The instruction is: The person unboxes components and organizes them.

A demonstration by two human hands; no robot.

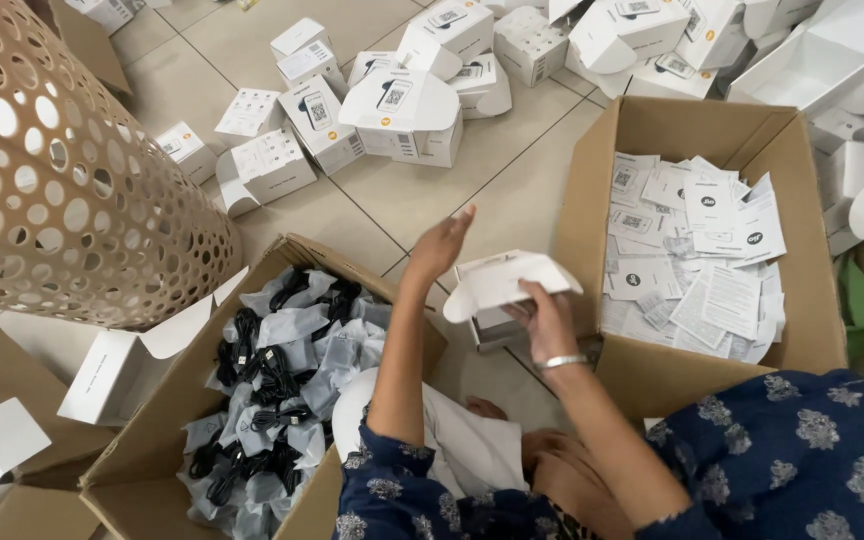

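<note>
The right hand (544, 322) is gripping a small white box (500, 285); the left hand (442, 245) is lifting open and empty above the tiled floor (422, 195).

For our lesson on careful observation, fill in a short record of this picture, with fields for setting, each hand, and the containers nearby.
Setting: tiled floor, seen from above
Right hand: grips an open small white box
Left hand: raised, fingers spread, holding nothing
Left carton: bagged black cables
Right carton: paper leaflets
Beyond: scattered white boxes
</note>
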